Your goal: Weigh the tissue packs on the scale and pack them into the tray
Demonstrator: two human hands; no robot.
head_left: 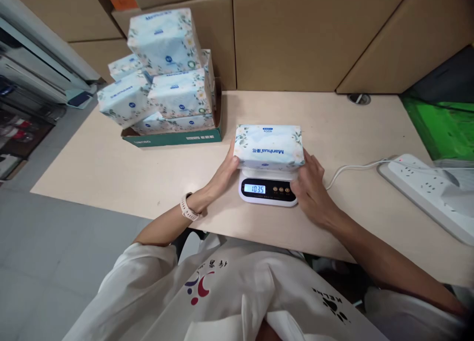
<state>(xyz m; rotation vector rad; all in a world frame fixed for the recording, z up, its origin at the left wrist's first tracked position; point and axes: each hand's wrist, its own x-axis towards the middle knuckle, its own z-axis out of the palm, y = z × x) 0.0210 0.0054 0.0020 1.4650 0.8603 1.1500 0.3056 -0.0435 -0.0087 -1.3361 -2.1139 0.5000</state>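
Left hand (223,172) and right hand (311,185) flank one tissue pack (268,147), which sits over the platform of a white scale (255,201) near the middle of the table (207,166). Grip: both hands closed on the pack, one at each end; firmness cannot be told. Left hand: thumb at the near left corner, the other fingers extended along the left end and mostly hidden; wrist nearly straight, with a pale band (188,208) around it; forearm slants in from lower left. Right hand: fingers bent at the right end, thumb side low, just beside the scale's right edge and its buttons (281,189); forearm slants in from lower right. Pack lies flat, long side across, lettering upside down to the wearer. Display (255,188) lit, digits 1035; decimal point, if any, too small to tell. Left rear: a green-sided tray (174,138) holds more packs (181,94), heaped above its rim. Right: a white power strip (414,178), well apart from the right hand. Cartons (289,40) stand behind.
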